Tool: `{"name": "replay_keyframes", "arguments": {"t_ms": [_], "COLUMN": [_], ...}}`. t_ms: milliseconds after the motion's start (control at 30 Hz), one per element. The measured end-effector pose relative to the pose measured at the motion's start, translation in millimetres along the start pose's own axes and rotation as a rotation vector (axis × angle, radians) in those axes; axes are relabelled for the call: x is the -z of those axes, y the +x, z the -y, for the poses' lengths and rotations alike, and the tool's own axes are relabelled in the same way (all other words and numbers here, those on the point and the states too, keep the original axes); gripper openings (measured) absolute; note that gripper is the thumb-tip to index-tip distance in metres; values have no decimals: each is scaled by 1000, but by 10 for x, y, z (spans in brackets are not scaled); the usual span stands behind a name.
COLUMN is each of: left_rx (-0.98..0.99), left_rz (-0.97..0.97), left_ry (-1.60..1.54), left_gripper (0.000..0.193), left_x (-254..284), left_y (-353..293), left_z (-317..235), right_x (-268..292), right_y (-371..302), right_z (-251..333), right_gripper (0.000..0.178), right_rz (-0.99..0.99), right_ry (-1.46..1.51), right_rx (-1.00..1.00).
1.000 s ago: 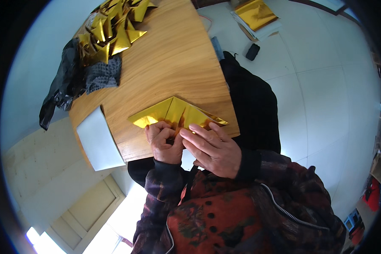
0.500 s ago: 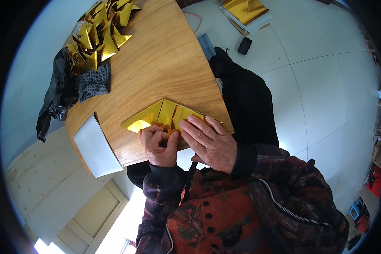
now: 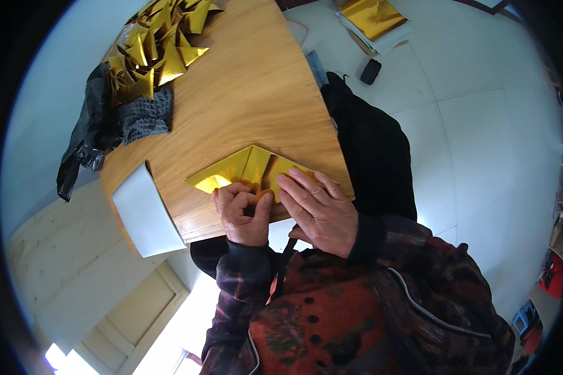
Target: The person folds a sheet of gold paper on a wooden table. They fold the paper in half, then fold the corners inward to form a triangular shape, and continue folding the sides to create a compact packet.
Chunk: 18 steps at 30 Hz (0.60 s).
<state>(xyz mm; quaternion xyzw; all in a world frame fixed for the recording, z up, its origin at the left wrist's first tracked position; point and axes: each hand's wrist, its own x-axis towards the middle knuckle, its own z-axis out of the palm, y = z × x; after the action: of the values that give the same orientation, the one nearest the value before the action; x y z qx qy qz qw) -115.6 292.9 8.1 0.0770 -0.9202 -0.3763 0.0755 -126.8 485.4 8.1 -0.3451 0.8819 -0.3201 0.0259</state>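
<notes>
A shiny gold foil paper [image 3: 231, 167], folded into a wide, low triangular shape, lies at the near edge of the wooden table. My left hand [image 3: 246, 219] is closed on its near edge, thumb and fingers pinching the foil. Flat on the paper's right part rests my right hand [image 3: 322, 212], its fingers stretched out and pointing up and left. The foil under both hands is partly hidden. A narrow dark band runs down the paper between the hands' sides.
Many folded gold foil pieces [image 3: 172, 59] are heaped at the table's far left, beside a black plastic bag [image 3: 87, 131] and a dark textured cloth [image 3: 147, 117]. A white sheet [image 3: 145, 212] lies at the left edge. Gold sheets [image 3: 375, 17] and a small black object [image 3: 370, 72] are on the floor.
The whole view has shifted slightly, so the table and hands appear a little further right. Both hands keep nearly the same pose on the gold paper.
</notes>
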Motion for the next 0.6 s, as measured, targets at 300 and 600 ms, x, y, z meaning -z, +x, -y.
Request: {"name": "replay_keyframes", "arguments": {"t_ms": [300, 600], "left_rx": [25, 10], "left_rz": [24, 27], "left_ry": [17, 23], "left_gripper": [21, 22], "left_x": [3, 10], "left_y": [1, 6], "left_z": [-18, -46], "right_x": [23, -7], "right_y": [31, 18], "right_z": [8, 7], "right_gripper": [77, 78], "right_rz": [-4, 4], "right_ry": [-1, -54], "right_rx": [-5, -8]}}
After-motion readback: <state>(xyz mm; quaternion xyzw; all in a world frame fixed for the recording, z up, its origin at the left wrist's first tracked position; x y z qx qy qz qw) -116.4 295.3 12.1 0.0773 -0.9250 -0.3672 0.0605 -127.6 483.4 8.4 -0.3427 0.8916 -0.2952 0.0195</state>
